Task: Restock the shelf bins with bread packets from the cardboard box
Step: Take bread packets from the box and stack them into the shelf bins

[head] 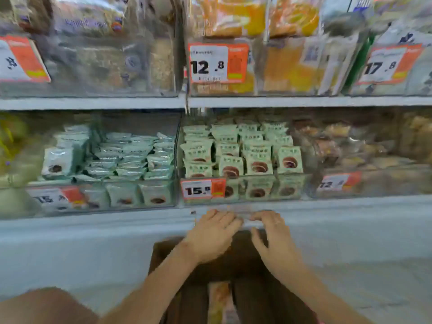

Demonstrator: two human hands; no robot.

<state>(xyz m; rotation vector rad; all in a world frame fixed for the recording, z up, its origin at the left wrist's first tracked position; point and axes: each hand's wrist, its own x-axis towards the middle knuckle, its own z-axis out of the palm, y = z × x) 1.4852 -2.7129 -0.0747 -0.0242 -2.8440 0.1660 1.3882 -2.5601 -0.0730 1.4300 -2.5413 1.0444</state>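
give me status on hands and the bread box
Left hand and right hand together at shelf edge, grip unclear. Cardboard box below. Nothing blocking.

A single head-worn camera looks forward and slightly down, close to the shelf (327, 206), with stocked bins (243, 183) ahead and the cardboard box (163, 249) near the bottom edge.

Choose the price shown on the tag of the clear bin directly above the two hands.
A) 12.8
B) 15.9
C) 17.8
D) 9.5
B: the orange-and-white tag reading 15.9 sits on the bin of green packets, just above the left hand and right hand.
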